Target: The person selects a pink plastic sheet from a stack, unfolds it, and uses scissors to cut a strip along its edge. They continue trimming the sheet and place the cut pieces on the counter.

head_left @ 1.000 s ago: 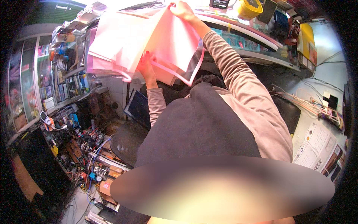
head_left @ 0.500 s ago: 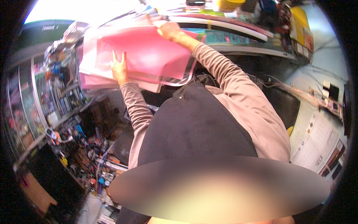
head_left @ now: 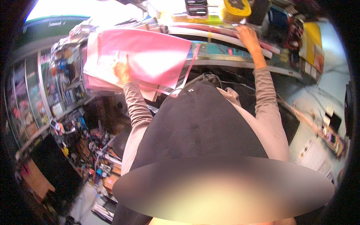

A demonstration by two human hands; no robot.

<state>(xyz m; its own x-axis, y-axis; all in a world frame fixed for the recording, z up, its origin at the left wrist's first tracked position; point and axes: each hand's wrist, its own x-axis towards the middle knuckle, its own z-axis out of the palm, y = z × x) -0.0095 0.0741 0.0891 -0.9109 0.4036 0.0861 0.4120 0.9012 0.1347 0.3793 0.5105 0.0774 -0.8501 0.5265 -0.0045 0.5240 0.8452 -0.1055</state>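
My left hand (head_left: 121, 69) rests with its fingers apart on a stack of pink translucent sheets (head_left: 153, 56), which look like thin plastic or wrapping paper. The stack covers the left part of a glass-topped counter (head_left: 240, 63), and its right corner hangs past the near edge. Further right, my right hand (head_left: 246, 36) reaches across to the far side of some long rolls, one white (head_left: 210, 39) and one dark pink (head_left: 221, 31). Its fingers are bent and closed. A small pale glint shows at their tips, too blurred to name.
Behind the rolls stand a yellow tub (head_left: 235, 13) and a black slotted basket (head_left: 197, 7). A yellow box (head_left: 312, 39) is at the counter's right end. Cluttered shelves (head_left: 67, 82) and a heap of small tools and parts (head_left: 93, 146) lie to the left.
My right hand has left the top edge of the pink sheets and moved right to the rolls. The sheets' right side now lies lower and flatter. My left hand has stayed on the stack.
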